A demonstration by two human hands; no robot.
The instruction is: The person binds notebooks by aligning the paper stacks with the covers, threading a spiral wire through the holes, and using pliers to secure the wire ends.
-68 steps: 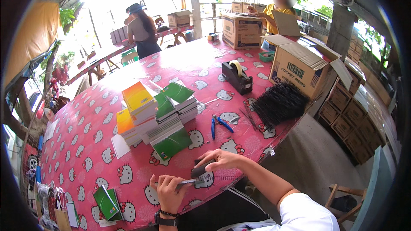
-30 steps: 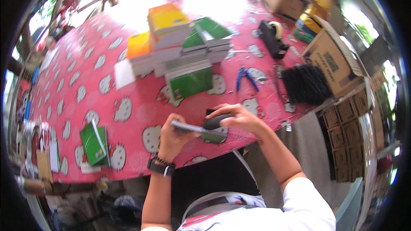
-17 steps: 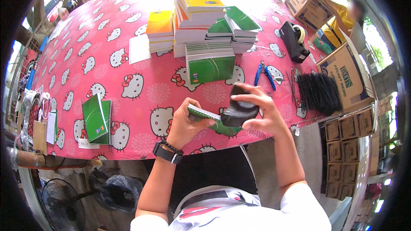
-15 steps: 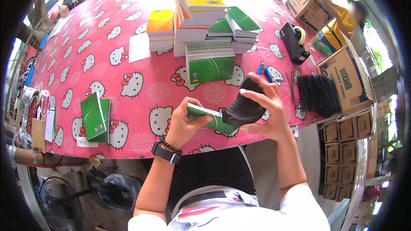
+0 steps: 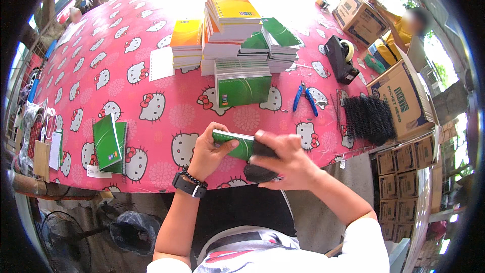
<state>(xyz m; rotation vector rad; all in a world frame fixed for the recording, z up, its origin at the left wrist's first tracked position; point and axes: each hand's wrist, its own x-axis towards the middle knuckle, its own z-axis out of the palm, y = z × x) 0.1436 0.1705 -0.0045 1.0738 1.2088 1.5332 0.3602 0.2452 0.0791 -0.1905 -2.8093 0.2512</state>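
Note:
Near the table's front edge, my left hand (image 5: 208, 150) grips a small green notebook (image 5: 238, 147) by its left end, thumb on the cover. Over the notebook's right end my right hand (image 5: 287, 161) holds a soft-looking black piece (image 5: 260, 173); its exact kind cannot be made out. The black piece overlaps that end and hides it, and the right fingers are slightly blurred. Just beyond, a bundle of green notebooks (image 5: 244, 90) stands in front of stacked yellow-orange notebooks (image 5: 232, 7) and more green ones (image 5: 280, 33).
Blue-handled pliers (image 5: 305, 100) lie right of the bundle. Farther right are a black tape dispenser (image 5: 339, 60), black wire coils (image 5: 369, 120) and an open cardboard box (image 5: 401, 96). Green notebooks (image 5: 107, 144) lie at left. A person in yellow (image 5: 399, 33) is at far right.
My right hand has moved left and down with the black piece, bringing it over the notebook's right end. The pliers are now uncovered. My left hand keeps its grip.

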